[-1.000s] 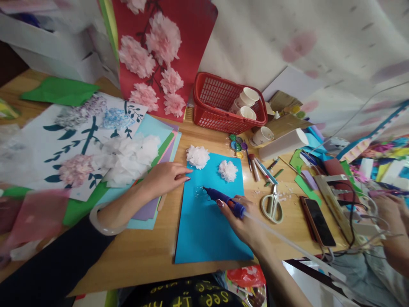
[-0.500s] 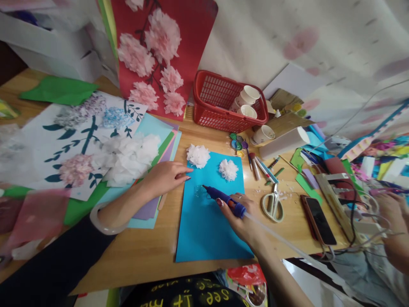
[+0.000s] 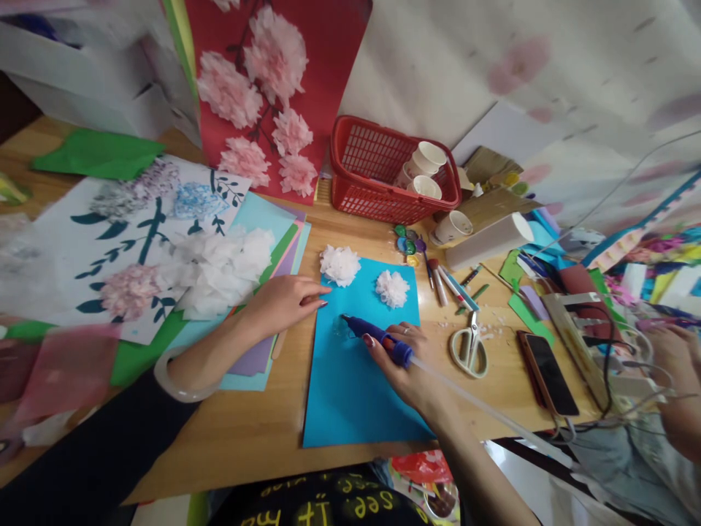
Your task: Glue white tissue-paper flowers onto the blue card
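Head view: our right hand (image 3: pixel 410 371) is wrapped around a blue glue gun (image 3: pixel 368 329), tip over the blue sheet (image 3: pixel 355 405). Our left hand (image 3: pixel 285 300), apart with fingers loosely extended, nears its left edge. White paper flowers (image 3: pixel 392 289) crowd its top; scissors (image 3: pixel 472 333) lie right, a red basket (image 3: pixel 372 200) behind.
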Motion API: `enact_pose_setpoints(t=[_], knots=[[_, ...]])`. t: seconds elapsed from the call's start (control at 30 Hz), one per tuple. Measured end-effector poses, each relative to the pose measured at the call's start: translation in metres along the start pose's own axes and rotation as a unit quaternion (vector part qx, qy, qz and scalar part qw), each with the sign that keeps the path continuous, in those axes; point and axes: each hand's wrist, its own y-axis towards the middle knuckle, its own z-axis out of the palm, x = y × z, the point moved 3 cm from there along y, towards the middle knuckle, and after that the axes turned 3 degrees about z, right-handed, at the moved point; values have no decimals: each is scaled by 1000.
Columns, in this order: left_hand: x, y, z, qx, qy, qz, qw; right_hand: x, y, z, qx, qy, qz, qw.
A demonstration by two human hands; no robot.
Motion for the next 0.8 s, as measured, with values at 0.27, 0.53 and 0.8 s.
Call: enact_pose_setpoints(t=[0.27, 0.53, 0.8], knots=[[0, 0, 1, 10, -5, -9, 1000, 1, -1, -1, -16, -15, -2, 1000], [-1, 0, 1, 11, -9, -10, 1000, -3, -3, 9, -23, -28, -5, 999], [0, 1, 1, 15, -3, -6, 1000, 2, -4, 6, 5, -10, -12, 1000]])
